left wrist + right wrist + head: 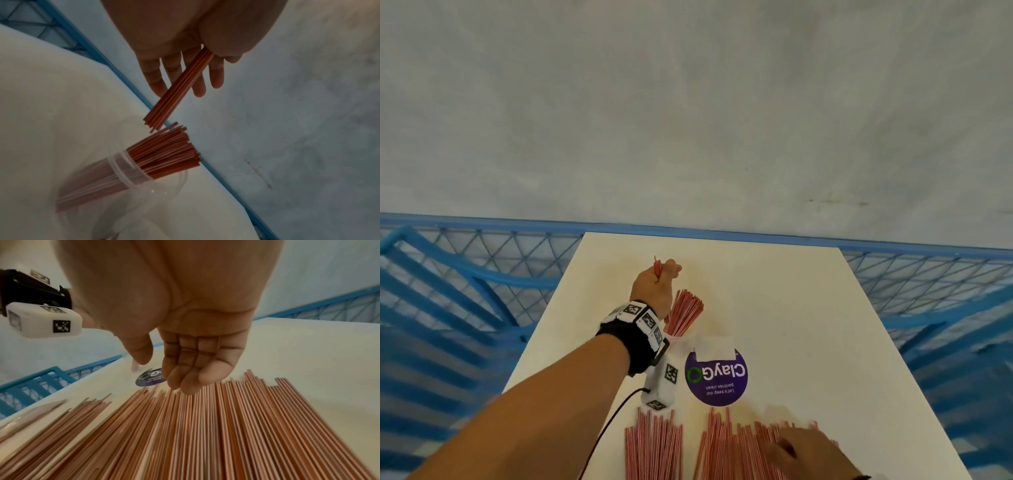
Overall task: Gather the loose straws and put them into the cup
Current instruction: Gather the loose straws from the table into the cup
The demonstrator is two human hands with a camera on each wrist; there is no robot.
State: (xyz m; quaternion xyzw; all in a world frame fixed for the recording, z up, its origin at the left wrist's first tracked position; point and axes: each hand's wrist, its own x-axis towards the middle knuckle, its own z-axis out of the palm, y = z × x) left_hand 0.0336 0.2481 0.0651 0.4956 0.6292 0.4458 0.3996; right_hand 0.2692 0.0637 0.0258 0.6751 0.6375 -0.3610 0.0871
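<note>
My left hand (pixel 657 281) hovers over the far middle of the white table and pinches a small bundle of red-and-white straws (pixel 179 91) between thumb and fingers. The bundle's lower ends hang just above the straws (pixel 164 151) that stand in the clear plastic cup (pixel 144 186), seen in the head view as the cup (pixel 677 340). Many loose straws (pixel 736 448) lie side by side at the near edge, with a second group (pixel 654 445) to their left. My right hand (pixel 185 369) hangs over the loose straws (pixel 205 434) with loosely curled fingers, holding nothing.
A round purple ClayGo sticker (pixel 717 377) lies on the table (pixel 791 308) between cup and loose straws. Blue mesh fencing (pixel 465 274) flanks the table on both sides and behind. The white wrist camera (pixel 661 387) hangs under my left wrist beside the cup.
</note>
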